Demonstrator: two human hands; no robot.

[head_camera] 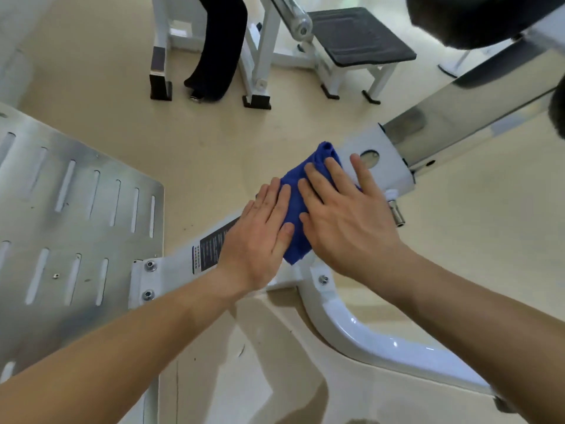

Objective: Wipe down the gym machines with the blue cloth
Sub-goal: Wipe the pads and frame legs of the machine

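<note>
2 flat hands (fingers straight) (pixel 258 237) (pixel 345 221) press blue cloth (pixel 298 209) onto white frame (pixel 382 157).

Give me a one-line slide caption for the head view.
Left hand and right hand press the blue cloth flat on the white machine frame, beside a slotted metal plate.

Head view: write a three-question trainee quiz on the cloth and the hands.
1. True or false: the left hand grips the blue cloth in a fist.
2. Pick one. The cloth lies on: A) a slotted metal plate; B) the white frame beam; C) a black seat pad.
3. Fill in: the black label on the beam sits beside the ___ hand.

Key
1. False: its fingers lie flat on the cloth.
2. B.
3. Left.
</note>
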